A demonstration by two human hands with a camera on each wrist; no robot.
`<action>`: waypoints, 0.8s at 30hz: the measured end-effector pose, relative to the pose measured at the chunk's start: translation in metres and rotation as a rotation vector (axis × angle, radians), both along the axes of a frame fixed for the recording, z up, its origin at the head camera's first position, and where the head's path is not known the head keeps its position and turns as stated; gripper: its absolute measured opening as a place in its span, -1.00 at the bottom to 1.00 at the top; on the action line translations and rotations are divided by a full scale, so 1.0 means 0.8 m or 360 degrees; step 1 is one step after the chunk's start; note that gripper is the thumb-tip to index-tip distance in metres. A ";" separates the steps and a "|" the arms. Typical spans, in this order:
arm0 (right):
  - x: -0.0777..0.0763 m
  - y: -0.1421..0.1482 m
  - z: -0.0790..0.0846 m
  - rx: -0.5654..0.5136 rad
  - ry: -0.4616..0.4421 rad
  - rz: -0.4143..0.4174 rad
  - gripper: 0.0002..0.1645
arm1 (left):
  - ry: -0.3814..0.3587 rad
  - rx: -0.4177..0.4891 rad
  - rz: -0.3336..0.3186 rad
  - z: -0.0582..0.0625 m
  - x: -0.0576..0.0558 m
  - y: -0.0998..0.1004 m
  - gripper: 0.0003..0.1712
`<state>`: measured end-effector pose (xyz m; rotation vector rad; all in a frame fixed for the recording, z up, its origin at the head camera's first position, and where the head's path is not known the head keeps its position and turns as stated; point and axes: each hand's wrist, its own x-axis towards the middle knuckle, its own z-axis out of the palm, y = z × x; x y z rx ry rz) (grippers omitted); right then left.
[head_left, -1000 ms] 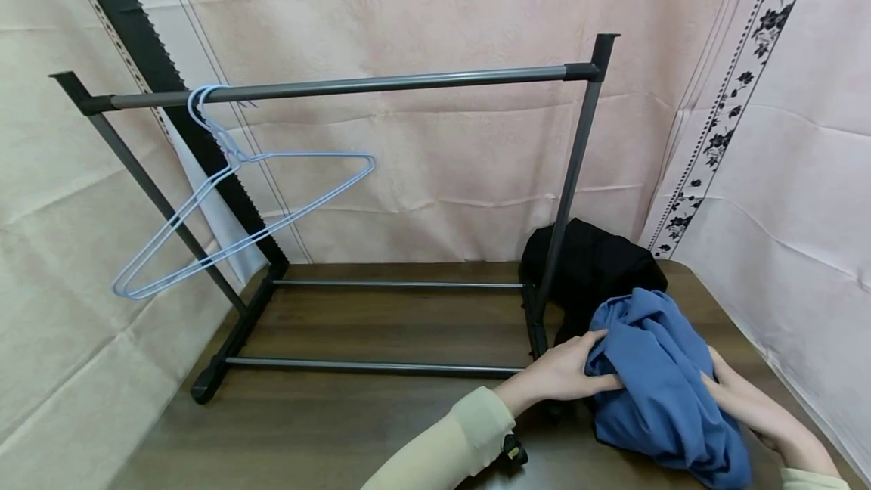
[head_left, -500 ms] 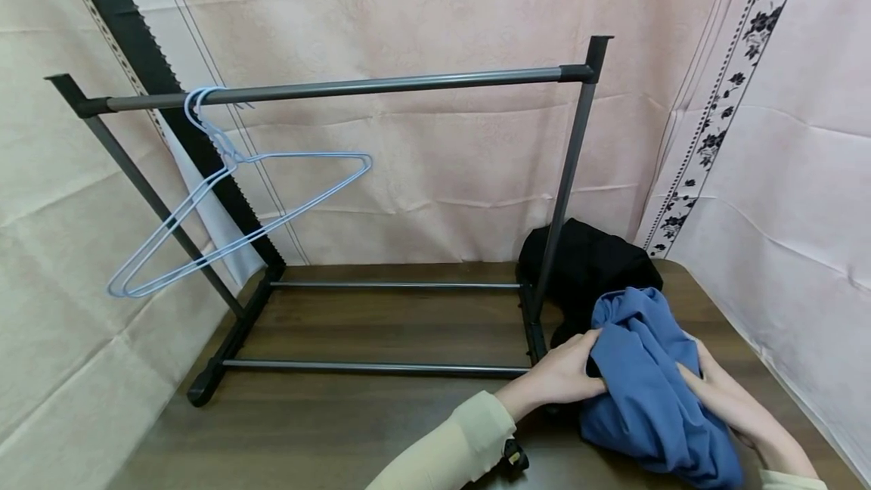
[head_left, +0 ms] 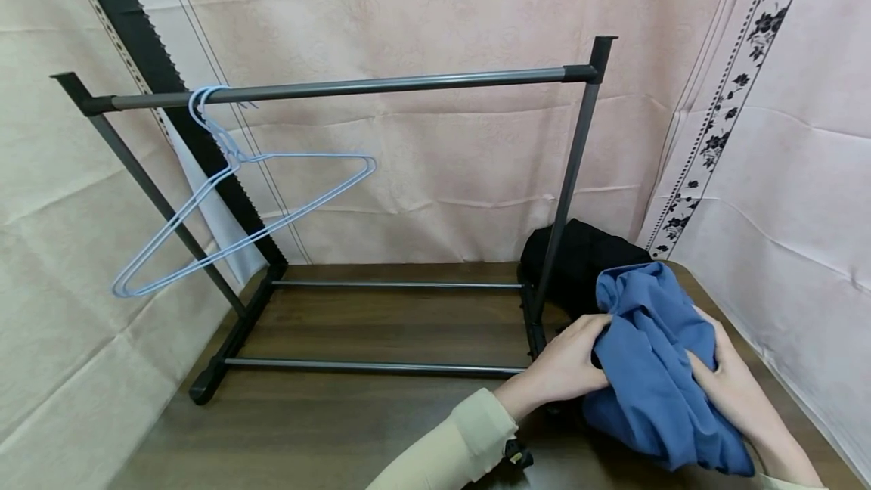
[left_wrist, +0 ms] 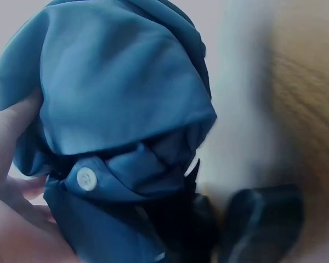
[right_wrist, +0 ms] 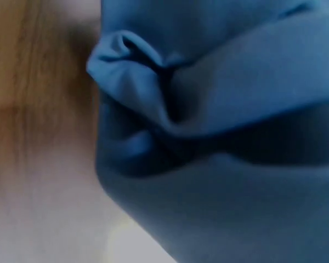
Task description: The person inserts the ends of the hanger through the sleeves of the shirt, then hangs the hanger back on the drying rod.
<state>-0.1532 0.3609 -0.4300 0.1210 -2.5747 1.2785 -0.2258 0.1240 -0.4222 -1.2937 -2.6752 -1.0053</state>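
A bunched blue shirt [head_left: 653,369] is held up at the right of the head view, above the table. My left hand [head_left: 568,361] grips its left side, and the left wrist view shows a white button [left_wrist: 86,178] on the folded cloth near those fingers. On the opposite side my right hand [head_left: 731,384] holds the shirt, thumb in front and the other fingers partly hidden by the fabric. Only folds of the shirt [right_wrist: 219,203] and some table appear in the right wrist view.
A dark metal clothes rack [head_left: 408,85] stands on the wooden table [head_left: 306,429]. Light blue hangers [head_left: 234,161] hang near its left end. Black cloth [head_left: 592,263] lies behind the shirt, by the rack's right leg. Pale curtains [head_left: 442,172] surround the table.
Both hands have raised the shirt slightly. My right hand has shifted left and up along its right side, and the cloth is bunched a little differently. The rack and hangers have stayed put.
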 end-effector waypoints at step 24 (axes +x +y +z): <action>0.001 -0.090 0.087 -0.0463 0.0625 0.0019 -0.16 | 0.0410 0.0344 -0.0149 0.116 0.025 -0.074 -0.23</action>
